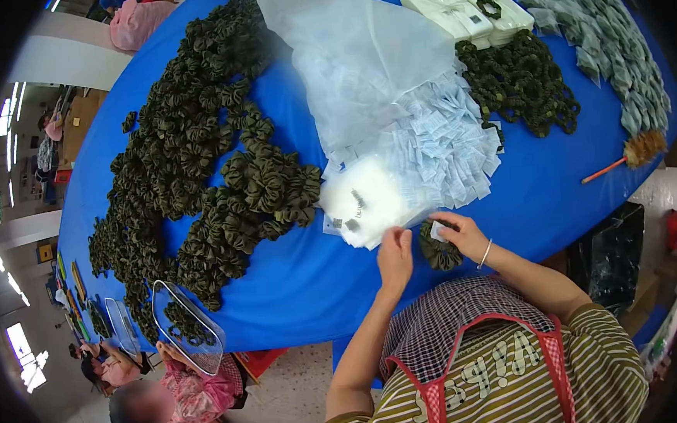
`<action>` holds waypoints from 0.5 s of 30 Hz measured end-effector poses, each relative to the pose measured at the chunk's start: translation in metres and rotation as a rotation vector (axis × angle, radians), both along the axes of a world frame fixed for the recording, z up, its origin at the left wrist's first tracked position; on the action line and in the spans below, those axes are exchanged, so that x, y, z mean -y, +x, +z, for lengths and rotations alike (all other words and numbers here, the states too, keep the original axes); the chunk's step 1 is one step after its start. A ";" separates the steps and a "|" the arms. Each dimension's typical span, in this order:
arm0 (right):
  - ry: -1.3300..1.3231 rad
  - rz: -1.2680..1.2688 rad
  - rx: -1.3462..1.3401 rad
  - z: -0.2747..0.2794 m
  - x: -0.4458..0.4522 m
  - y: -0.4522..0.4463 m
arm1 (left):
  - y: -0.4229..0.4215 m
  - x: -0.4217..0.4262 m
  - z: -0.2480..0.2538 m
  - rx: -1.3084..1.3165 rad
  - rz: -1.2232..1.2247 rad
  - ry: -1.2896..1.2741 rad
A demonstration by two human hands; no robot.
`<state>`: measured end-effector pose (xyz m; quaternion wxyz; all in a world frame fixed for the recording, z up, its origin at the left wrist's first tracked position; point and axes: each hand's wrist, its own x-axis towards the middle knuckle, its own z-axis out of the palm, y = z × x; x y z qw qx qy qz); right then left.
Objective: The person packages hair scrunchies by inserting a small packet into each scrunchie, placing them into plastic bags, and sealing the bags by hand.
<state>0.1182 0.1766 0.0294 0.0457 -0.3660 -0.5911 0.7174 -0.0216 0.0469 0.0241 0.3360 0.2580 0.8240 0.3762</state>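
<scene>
My right hand [464,236] pinches a small white sachet [437,231] above a dark green scrunchie [440,253] at the table's near edge. My left hand [395,261] is closed, thumb against fingers, beside a stack of clear plastic bags [369,198]; whatever its fingertips hold is too small to make out. Just beyond both hands lies a heap of printed white sachets [446,139], spilling from a large translucent bag [345,64].
Dark green scrunchies [195,143] are heaped across the left. To the right are more scrunchies [520,80], white packs [466,10], many bagged pieces [607,40] and an orange-handled brush [637,153]. A co-worker [202,394] sits by a clear bin [186,325].
</scene>
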 end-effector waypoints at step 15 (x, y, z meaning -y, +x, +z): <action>-0.015 -0.185 0.011 0.029 -0.037 0.093 | -0.015 0.067 -0.030 -0.639 -0.260 0.181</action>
